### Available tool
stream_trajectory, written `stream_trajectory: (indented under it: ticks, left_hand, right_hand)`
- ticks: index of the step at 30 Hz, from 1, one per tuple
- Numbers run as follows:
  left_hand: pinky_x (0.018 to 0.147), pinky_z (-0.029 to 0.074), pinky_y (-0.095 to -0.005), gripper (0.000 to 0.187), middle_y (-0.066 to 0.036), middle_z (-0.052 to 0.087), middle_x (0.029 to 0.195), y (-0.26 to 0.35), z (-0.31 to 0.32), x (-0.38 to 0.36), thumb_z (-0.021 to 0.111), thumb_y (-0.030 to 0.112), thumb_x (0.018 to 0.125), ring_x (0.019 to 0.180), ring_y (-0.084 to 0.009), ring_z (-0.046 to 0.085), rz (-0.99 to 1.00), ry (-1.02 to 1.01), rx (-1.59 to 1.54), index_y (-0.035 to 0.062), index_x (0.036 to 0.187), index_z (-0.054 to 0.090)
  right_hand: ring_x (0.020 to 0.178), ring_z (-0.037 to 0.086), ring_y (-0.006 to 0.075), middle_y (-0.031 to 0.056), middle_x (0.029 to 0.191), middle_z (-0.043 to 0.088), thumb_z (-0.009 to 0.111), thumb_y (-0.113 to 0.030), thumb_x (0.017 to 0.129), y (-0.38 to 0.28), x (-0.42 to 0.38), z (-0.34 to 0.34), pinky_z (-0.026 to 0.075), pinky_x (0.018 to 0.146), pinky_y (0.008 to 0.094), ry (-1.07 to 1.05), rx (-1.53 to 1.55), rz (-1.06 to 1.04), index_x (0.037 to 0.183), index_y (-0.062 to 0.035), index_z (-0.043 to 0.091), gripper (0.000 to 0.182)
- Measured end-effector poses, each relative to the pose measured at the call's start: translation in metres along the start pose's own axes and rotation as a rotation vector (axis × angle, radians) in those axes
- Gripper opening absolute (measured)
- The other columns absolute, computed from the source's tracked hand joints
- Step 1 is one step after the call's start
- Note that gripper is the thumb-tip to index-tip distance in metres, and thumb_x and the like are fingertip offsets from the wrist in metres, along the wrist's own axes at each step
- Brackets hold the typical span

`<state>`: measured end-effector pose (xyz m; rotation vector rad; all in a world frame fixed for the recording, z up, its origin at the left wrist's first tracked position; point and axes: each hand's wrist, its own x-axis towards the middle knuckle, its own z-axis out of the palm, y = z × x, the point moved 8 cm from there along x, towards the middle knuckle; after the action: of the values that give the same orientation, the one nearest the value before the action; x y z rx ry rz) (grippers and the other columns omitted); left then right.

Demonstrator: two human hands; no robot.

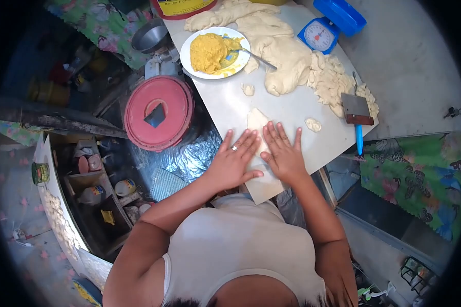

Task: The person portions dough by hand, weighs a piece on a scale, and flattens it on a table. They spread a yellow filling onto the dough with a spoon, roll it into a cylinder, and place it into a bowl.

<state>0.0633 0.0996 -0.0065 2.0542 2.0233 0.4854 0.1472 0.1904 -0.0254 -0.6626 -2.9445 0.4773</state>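
A small flattened piece of dough point(257, 118) lies on the white tabletop point(220, 100), partly hidden under my hands. My left hand point(235, 159) presses flat on its left side, fingers stretched out, with a ring on one finger. On the other side my right hand point(283, 153) lies flat too, fingers spread, covering part of the dough. Beyond them a white plate point(187, 56) holds a yellow mash point(208, 53) and a spoon point(261, 60). A large mass of dough point(287, 66) stretches across the back of the table, with small dough bits point(313, 124) nearer my hands.
At the back right stands a blue kitchen scale point(320, 36). A dough scraper point(357, 108) and a blue-handled tool point(359, 140) lie at the right edge. Left of the table is a bucket with a red lid point(169, 123). An open drawer unit point(92, 179) stands lower left.
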Motion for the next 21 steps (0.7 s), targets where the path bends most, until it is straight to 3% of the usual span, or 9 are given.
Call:
stream_trajectory:
  ticks: [3,5,7,12,15,17,19,21]
  left_hand:
    - [0.115,0.007,-0.055,0.083,-0.015,0.03,0.153,-0.006,-0.002,-0.005,0.05,0.06,0.088,0.144,-0.0271,0.022,-0.073,-0.135,0.052,0.0018,0.145,0.033]
    - [0.115,0.008,-0.0563,0.082,-0.015,0.03,0.153,-0.012,-0.004,-0.002,0.05,0.059,0.088,0.144,-0.0274,0.025,-0.109,-0.15,0.06,0.0031,0.146,0.032]
    - [0.113,0.007,-0.06,0.078,-0.014,0.035,0.151,-0.006,-0.017,0.007,0.05,0.059,0.088,0.142,-0.0273,0.03,0.001,0.132,-0.076,0.0051,0.144,0.037]
    - [0.112,0.005,-0.0629,0.078,-0.013,0.029,0.154,-0.017,-0.004,0.003,0.047,0.059,0.09,0.144,-0.0274,0.023,-0.131,-0.079,0.086,0.0068,0.147,0.033]
    - [0.111,0.004,-0.0647,0.079,-0.013,0.027,0.155,-0.021,-0.004,-0.002,0.046,0.059,0.09,0.145,-0.0284,0.021,-0.123,-0.064,0.075,0.0065,0.148,0.031]
    - [0.111,0.003,-0.0652,0.08,-0.013,0.026,0.155,-0.017,-0.006,0.007,0.045,0.059,0.09,0.145,-0.0285,0.02,-0.071,0.01,0.015,0.0063,0.148,0.029]
    - [0.111,0.002,-0.0657,0.082,-0.013,0.025,0.156,-0.01,-0.007,0.006,0.044,0.059,0.09,0.146,-0.0286,0.019,-0.008,0.065,-0.054,0.006,0.149,0.027]
    - [0.112,0.002,-0.0638,0.082,-0.012,0.027,0.155,-0.002,0.009,0.002,0.045,0.059,0.089,0.145,-0.027,0.02,0.041,-0.088,0.025,0.0061,0.149,0.026]
  right_hand:
    - [0.146,0.019,0.0235,0.0053,0.157,0.024,0.035,-0.055,0.095,-0.003,-0.005,-0.003,-0.003,0.111,0.0647,-0.015,-0.152,0.024,0.151,-0.0154,0.024,0.07]
    - [0.146,0.018,0.0229,0.0043,0.157,0.024,0.036,-0.053,0.096,-0.014,-0.008,-0.016,-0.002,0.111,0.0654,0.132,0.016,0.007,0.151,-0.0156,0.025,0.068]
    - [0.146,0.018,0.0234,0.005,0.157,0.025,0.036,-0.052,0.096,-0.011,-0.012,-0.004,-0.002,0.111,0.0659,0.059,0.03,0.024,0.151,-0.0149,0.025,0.067]
    - [0.145,0.021,0.0252,0.0082,0.156,0.025,0.038,-0.05,0.096,-0.001,-0.022,-0.003,-0.002,0.11,0.0673,-0.051,-0.067,0.078,0.15,-0.0125,0.027,0.067]
    - [0.146,0.02,0.0256,0.0121,0.156,0.025,0.037,-0.049,0.097,-0.003,-0.022,-0.003,-0.004,0.111,0.0636,-0.08,-0.042,0.091,0.15,-0.0084,0.026,0.068]
    - [0.144,0.023,0.0251,0.0086,0.155,0.028,0.04,-0.052,0.095,-0.024,-0.019,-0.011,-0.001,0.108,0.0696,0.061,0.009,-0.034,0.149,-0.011,0.03,0.068]
    - [0.144,0.024,0.0243,0.0083,0.154,0.03,0.041,-0.053,0.094,-0.031,-0.025,0.001,0.001,0.108,0.0702,-0.023,0.037,-0.042,0.147,-0.0103,0.032,0.069]
    - [0.143,0.026,0.0224,0.0077,0.154,0.031,0.042,-0.054,0.094,-0.033,-0.034,0.004,0.004,0.108,0.07,-0.133,-0.03,-0.068,0.146,-0.0108,0.035,0.069]
